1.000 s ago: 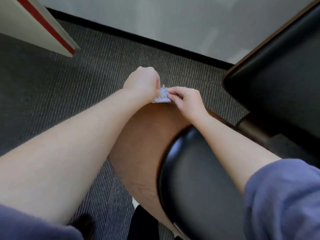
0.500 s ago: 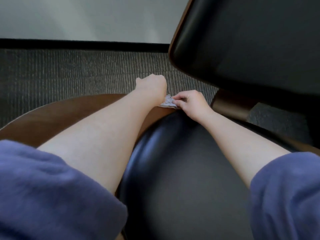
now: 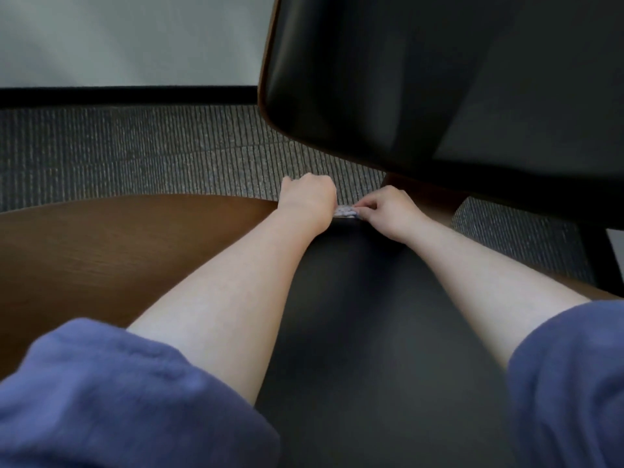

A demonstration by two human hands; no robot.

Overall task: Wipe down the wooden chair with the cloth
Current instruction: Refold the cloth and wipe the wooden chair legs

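Observation:
The wooden chair has a brown curved shell [image 3: 111, 251] and a black padded seat [image 3: 364, 332] below me. Its black backrest [image 3: 439, 82] rises at the upper right. A small pale blue cloth [image 3: 345, 211] lies bunched at the seat's far edge, mostly hidden between my hands. My left hand [image 3: 309, 202] is a closed fist pressed on the cloth's left end. My right hand [image 3: 388, 211] pinches the cloth's right end with thumb and fingers. Both forearms stretch across the seat.
Grey ribbed carpet [image 3: 152, 153] lies beyond the chair, ending at a black baseboard [image 3: 128, 94] under a pale wall [image 3: 135, 38]. A dark chair leg [image 3: 604, 261] stands at the right. My blue sleeves fill the bottom corners.
The view has swung over the chair, so the seat and backrest now fill more of it. Both hands stay together on the cloth at the seat's far edge, shifted slightly right.

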